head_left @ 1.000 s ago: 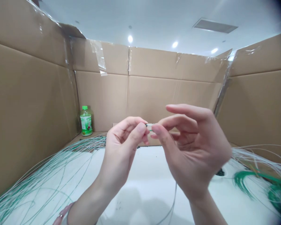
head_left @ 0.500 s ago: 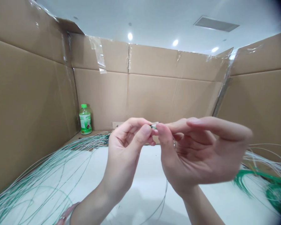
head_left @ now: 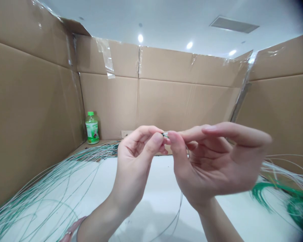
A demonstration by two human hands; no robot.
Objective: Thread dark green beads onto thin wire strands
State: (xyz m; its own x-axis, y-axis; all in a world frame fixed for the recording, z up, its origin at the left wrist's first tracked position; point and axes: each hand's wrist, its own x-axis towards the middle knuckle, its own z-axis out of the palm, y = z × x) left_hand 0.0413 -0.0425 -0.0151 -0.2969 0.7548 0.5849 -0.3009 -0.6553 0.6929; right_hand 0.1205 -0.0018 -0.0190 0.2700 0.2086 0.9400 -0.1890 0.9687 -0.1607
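My left hand (head_left: 137, 158) and my right hand (head_left: 212, 164) meet in front of me at chest height. Both pinch a tiny connector piece (head_left: 165, 134) with a green and metal tip between thumb and forefinger. A thin grey wire (head_left: 178, 210) hangs from the pinch down toward the white table (head_left: 154, 198). The other fingers of my right hand stick out to the right. My left hand's fingers curl in around the pinch.
Cardboard walls (head_left: 164, 101) enclose the table on three sides. A green-capped bottle (head_left: 92, 128) stands in the back left corner. Several thin green and white wires (head_left: 53, 188) fan over the left side. A green wire bundle (head_left: 280, 195) lies at the right.
My right hand has turned, its fingers swinging out to the right, and both hands have settled slightly. The pinched piece is now nearly hidden between the fingertips.
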